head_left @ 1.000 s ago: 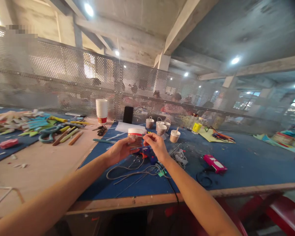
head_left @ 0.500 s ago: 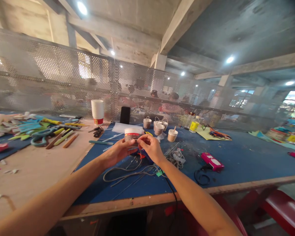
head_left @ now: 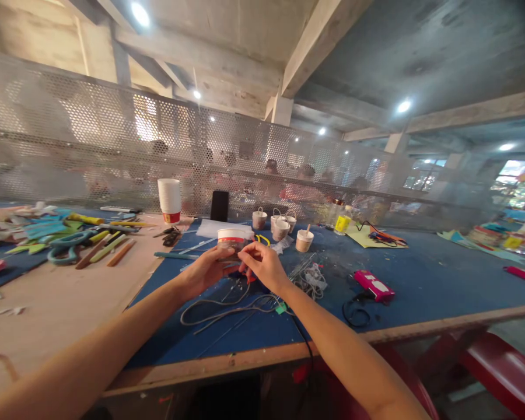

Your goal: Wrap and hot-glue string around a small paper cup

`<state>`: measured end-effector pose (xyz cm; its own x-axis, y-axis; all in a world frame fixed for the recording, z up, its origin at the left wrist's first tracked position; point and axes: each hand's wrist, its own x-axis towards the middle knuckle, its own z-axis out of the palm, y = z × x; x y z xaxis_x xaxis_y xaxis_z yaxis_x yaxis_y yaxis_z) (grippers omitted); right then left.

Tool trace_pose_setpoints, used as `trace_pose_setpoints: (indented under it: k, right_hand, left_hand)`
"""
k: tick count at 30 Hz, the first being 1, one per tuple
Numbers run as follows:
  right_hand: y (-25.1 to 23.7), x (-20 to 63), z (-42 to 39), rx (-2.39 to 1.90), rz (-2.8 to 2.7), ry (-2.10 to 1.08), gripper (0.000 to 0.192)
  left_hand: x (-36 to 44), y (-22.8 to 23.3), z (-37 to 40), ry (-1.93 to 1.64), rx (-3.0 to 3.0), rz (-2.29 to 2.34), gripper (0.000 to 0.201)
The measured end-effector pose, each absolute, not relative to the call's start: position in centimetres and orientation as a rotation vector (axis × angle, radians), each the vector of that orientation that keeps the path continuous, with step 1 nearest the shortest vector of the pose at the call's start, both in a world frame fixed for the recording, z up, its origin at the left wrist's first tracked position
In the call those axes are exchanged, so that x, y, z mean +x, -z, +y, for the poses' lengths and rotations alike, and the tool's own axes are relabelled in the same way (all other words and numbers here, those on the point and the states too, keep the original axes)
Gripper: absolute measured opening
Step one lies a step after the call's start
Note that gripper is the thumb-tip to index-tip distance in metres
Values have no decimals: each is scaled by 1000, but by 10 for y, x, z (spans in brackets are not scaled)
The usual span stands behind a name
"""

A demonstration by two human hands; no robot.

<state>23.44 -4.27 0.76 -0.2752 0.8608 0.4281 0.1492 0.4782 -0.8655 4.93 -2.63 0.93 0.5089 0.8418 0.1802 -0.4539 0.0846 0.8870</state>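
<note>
We're gripping the paper cup [head_left: 230, 237] in our left hand [head_left: 209, 270]; right hand [head_left: 263, 266] is working beside it, grip unclear. We're judging it light, crushable, best held near its rim [head_left: 231, 231].

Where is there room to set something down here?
Best: probably the blue tabletop right of the pink device. A smaller patch lies on the tan board, between the teal scissors and the left forearm, though white scraps dot it. Crowded: the middle, with left hand, right hand, red-banded paper cup, tangled cord and small cups.
</note>
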Motion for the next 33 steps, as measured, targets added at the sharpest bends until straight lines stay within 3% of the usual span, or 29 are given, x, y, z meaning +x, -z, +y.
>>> trace_pose_setpoints:
  k: [4,8,13,18,21,23,26,30,33]
  right_hand:
    - [-16,242,-41,-1014,-1812,-519,30]
    - [-19,258,-32,-1449,-1892,-146,22]
    - [-8,273,-24,-1824,-2109,-156,29]
    - [-4,270,-20,-1622,-1952,-176,22]
    - [-6,257,-21,-1263,-1835,-532,18]
    - [-5,245,-23,-1059,-1734,-946,26]
    - [0,233,-27,-943,-1558,-1304,44]
    - [3,232,-28,-941,-1502,-1365,56]
    - [-2,239,-27,-957,-1565,-1304,46]
  left_hand:
    - [44,-8,-21,-1053,1031,487,25]
    - [41,-10,-21,-1100,996,537,28]
    - [42,-15,-26,-1121,987,547,27]
    - [44,-18,-28,-1112,1048,557,32]
    - [47,-18,-29,-1121,1101,562,35]
    - [48,-17,-29,-1143,1146,572,36]
    - [48,-14,-29,-1179,1196,618,38]
    - [48,-12,-29,-1164,1212,616,42]
    - [48,-12,-29,-1160,1199,605,43]
